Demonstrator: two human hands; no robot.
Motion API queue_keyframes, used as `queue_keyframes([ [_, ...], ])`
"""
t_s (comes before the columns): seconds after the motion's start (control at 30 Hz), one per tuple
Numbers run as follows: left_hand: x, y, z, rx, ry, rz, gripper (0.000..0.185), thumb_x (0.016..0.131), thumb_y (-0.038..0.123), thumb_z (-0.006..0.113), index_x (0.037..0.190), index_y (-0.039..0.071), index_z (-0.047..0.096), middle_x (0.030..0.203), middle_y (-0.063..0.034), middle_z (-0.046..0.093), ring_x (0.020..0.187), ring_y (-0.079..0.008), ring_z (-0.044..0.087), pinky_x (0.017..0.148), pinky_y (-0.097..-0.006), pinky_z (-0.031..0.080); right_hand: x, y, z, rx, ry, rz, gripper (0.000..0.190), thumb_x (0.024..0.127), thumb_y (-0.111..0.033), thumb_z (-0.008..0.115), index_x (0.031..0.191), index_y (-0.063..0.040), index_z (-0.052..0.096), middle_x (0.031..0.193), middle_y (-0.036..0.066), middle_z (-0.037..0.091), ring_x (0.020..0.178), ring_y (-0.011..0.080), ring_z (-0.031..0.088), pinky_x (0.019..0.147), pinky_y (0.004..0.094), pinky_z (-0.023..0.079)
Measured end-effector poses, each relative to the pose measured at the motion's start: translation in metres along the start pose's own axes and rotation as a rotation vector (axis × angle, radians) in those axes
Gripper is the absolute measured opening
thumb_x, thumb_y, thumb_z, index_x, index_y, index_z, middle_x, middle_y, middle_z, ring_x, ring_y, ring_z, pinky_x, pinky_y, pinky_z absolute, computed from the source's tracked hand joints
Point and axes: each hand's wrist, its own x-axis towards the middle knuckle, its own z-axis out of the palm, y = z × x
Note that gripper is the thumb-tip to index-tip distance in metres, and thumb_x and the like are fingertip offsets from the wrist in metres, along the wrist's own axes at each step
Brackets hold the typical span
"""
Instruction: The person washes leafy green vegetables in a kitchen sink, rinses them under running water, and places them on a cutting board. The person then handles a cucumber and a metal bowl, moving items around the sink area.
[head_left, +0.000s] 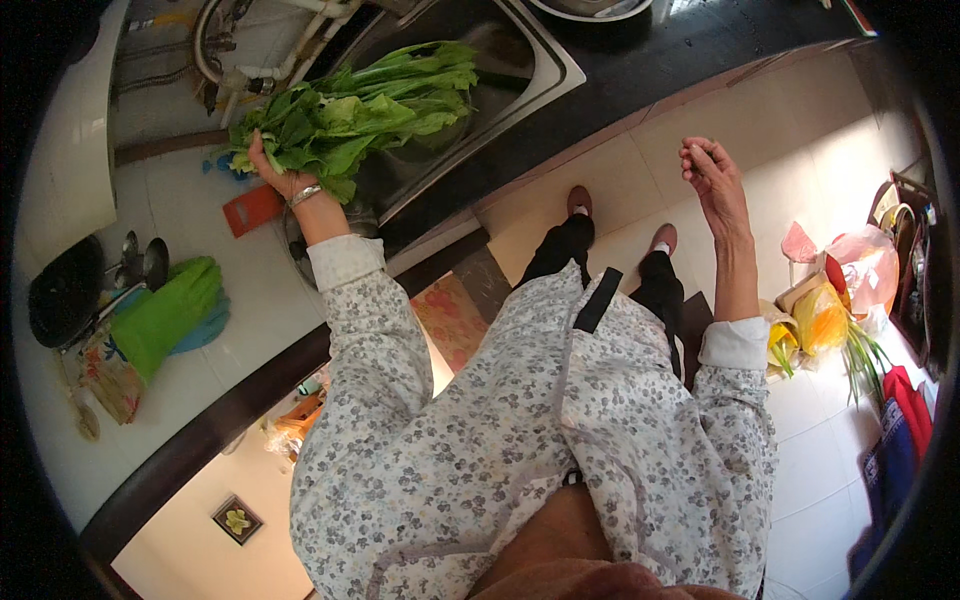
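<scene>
My left hand (279, 171), with a metal bracelet at the wrist, grips a large bunch of leafy greens (375, 112) by one end. The bunch extends over the stainless-steel sink (551, 71), its pale stalks towards the right. Away from the counter, over the floor, my right hand (709, 171) is raised with its fingers curled in towards the thumb. A small dark spot shows between those fingers; whether it is a held scrap or shadow is unclear.
A metal faucet (247, 82) stands behind the greens. Black countertop (645, 82) borders the sink, with a metal bowl (592, 9) on it. Green rubber gloves (169, 315) and ladles (154, 262) hang on the left wall. Plastic bags (821, 315) of produce sit at right.
</scene>
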Motion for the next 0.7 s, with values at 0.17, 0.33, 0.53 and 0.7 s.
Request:
queue_keyframes([
  [0.17,0.007,0.002,-0.002,0.062,-0.043,0.084,0.046,0.077,0.034,0.062,0.112,0.005,0.055,0.112,-0.0117,0.057,0.102,-0.0273,0.057,0.080,-0.0441,0.050,0.015,0.007,0.049,-0.085,-0.170,0.029,0.025,0.090,-0.018,0.059,0.109,-0.001,0.060,0.091,0.004,0.061,0.077,0.0083,0.057,0.069,0.0217,0.049],
  [0.33,0.004,0.016,-0.003,0.057,-0.180,0.001,0.049,0.081,0.037,0.056,0.117,0.005,0.052,0.116,-0.0133,0.055,0.102,-0.0284,0.056,0.082,-0.0441,0.050,0.066,0.017,0.130,-0.094,-0.411,0.014,0.031,0.091,-0.022,0.058,0.114,-0.001,0.059,0.088,0.001,0.058,0.078,0.0067,0.055,0.069,0.0212,0.048],
  [0.53,-0.005,0.016,0.010,0.097,-0.111,0.052,0.049,0.081,0.037,0.055,0.117,0.004,0.053,0.115,-0.0134,0.056,0.101,-0.0277,0.057,0.083,-0.0432,0.049,0.117,0.026,0.186,-0.181,-0.485,-0.055,0.034,0.089,-0.027,0.061,0.110,-0.001,0.061,0.087,0.002,0.060,0.078,0.0113,0.057,0.069,0.0265,0.051],
  [0.7,0.016,0.015,-0.013,0.033,-0.181,-0.014,0.044,0.081,0.035,0.055,0.111,0.003,0.056,0.110,-0.0126,0.058,0.097,-0.0268,0.058,0.079,-0.0422,0.050,0.124,0.022,0.204,-0.233,-0.528,-0.065,0.025,0.087,-0.023,0.064,0.099,-0.002,0.064,0.080,0.002,0.060,0.073,0.0098,0.057,0.065,0.0249,0.050],
])
